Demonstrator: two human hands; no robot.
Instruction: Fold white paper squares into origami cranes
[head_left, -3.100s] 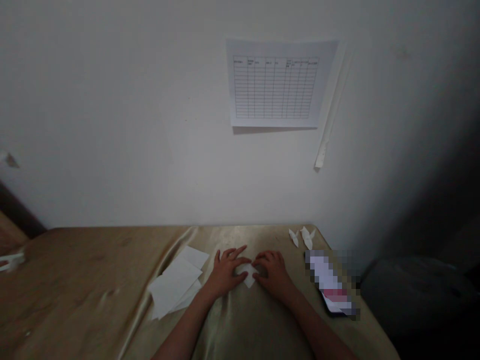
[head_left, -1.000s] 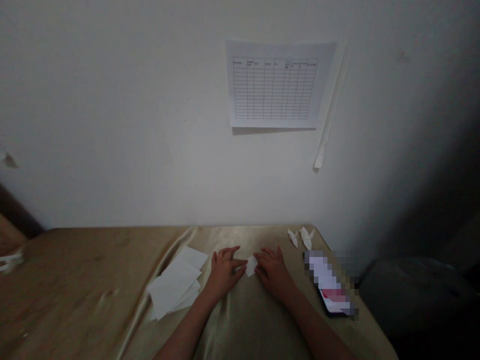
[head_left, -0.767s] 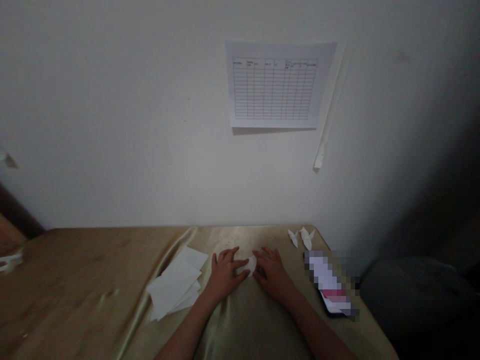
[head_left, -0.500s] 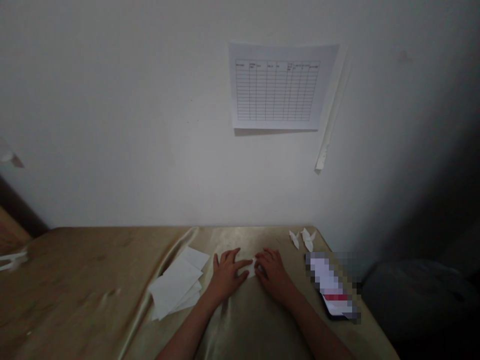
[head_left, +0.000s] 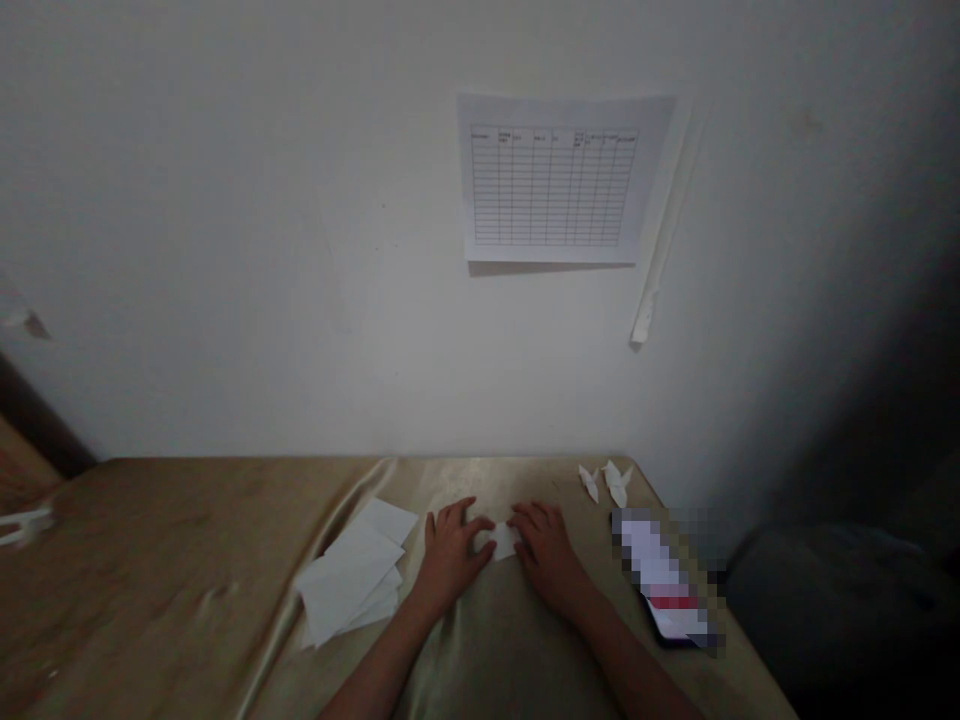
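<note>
Small white paper, lower ctr of frame, less covered than a moment ago, so prob easier to work. L hand: thumb & forefinger apart at its edge; R hand: can't tell if pinching.

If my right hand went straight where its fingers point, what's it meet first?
First, the small white piece of paper by your right hand; your left hand seems next in line, though depth is hard to judge.

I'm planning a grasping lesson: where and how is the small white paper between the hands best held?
I'd pinch the small white paper by its opposite side edges, the left hand coming from the left and the right hand from the right: it looks thin and flat.
</note>
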